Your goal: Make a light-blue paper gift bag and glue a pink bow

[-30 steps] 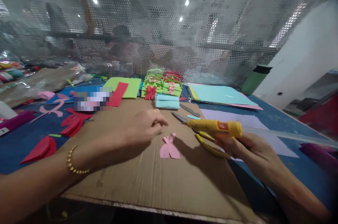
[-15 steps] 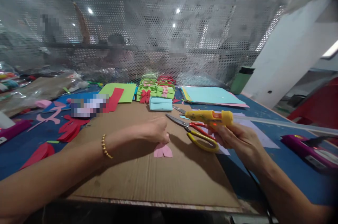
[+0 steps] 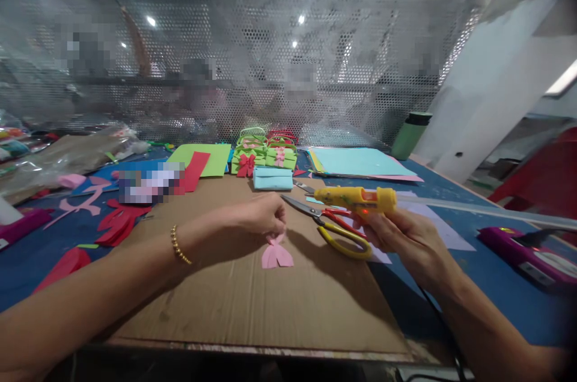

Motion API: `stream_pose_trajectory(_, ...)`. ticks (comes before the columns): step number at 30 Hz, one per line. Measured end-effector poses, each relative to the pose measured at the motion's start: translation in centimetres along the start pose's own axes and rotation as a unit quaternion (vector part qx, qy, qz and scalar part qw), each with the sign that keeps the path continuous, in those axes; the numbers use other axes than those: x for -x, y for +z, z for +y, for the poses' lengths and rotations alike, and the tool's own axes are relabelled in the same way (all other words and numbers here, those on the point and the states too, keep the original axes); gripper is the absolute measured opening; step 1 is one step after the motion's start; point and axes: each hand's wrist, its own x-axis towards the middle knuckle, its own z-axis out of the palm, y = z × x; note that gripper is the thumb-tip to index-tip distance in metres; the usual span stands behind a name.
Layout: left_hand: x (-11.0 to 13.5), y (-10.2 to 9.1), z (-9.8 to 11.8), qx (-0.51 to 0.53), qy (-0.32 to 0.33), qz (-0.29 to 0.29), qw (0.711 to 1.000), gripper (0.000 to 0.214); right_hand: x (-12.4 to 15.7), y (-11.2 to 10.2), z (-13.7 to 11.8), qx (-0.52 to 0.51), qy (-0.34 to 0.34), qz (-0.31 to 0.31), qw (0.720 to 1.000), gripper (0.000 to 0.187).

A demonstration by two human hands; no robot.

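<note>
My left hand is closed above the cardboard, its fingertips pinched at the upper end of a pink paper bow. Split tails of the bow lie toward me on the board; the fingers partly hide its top. My right hand grips a yellow hot glue gun, nozzle pointing left. A long clear glue stick sticks out of its back, and a small red light glows on it. Below the gun, scissors with yellow and red handles rest on the cardboard, blades partly open.
A cardboard sheet covers the blue table. Small green paper bags with bows stand behind a folded light-blue paper piece. Coloured sheets lie back right, red cutouts left, and a purple device far right.
My left hand has drawn slightly up and back from the pink bow, uncovering more of its upper part. My right hand holds the glue gun in nearly the same place.
</note>
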Motion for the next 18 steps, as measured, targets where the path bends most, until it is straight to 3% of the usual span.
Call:
stream_pose_trajectory(3,0.2,0.1,1.1,-0.008,0.016,-0.028,0.999,0.008,0.1,0.0,0.2,-0.005,-0.003,-0.004,1.000,0.061)
stream_pose_trajectory(8,0.5,-0.2,2.6,-0.050,0.020,-0.016,0.998,0.015,0.2,0.0,-0.5,0.008,-0.004,0.003,1.000,0.060)
stream_pose_trajectory(15,-0.3,-0.3,1.2,-0.034,0.024,-0.064,0.997,0.008,0.1,-0.1,-0.5,0.017,-0.001,-0.002,1.000,0.061)
stream_pose_trajectory(18,0.0,-0.2,0.8,-0.026,0.026,-0.057,0.998,0.008,0.1,-0.2,0.0,0.015,0.009,-0.010,1.000,0.060)
